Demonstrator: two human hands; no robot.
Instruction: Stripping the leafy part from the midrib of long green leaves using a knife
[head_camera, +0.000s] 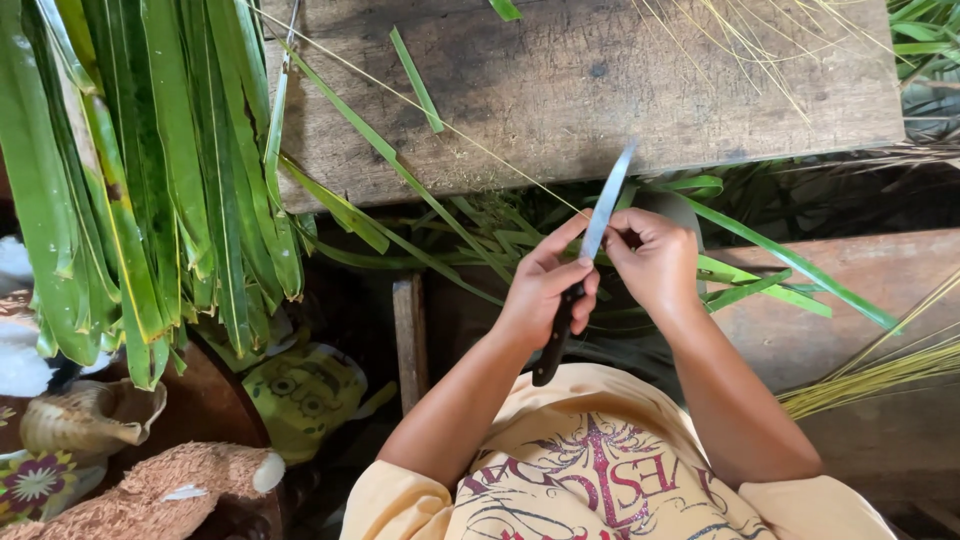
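Note:
My left hand (545, 290) grips the dark handle of a knife (598, 222), whose thin grey blade points up and away towards the wooden bench (600, 80). Right beside the blade, my right hand (655, 262) pinches a narrow green leaf strip (790, 262) that runs off to the right. The two hands nearly touch above my lap. A thin pale leaf rib (450, 125) crosses the bench diagonally towards the hands.
A thick bundle of long green leaves (150, 170) hangs at the left. Loose leaf strips lie under the bench. Pale yellow ribs (880, 370) pile at the right on a plank. A small woven basket (80, 420) and a plush toy sit lower left.

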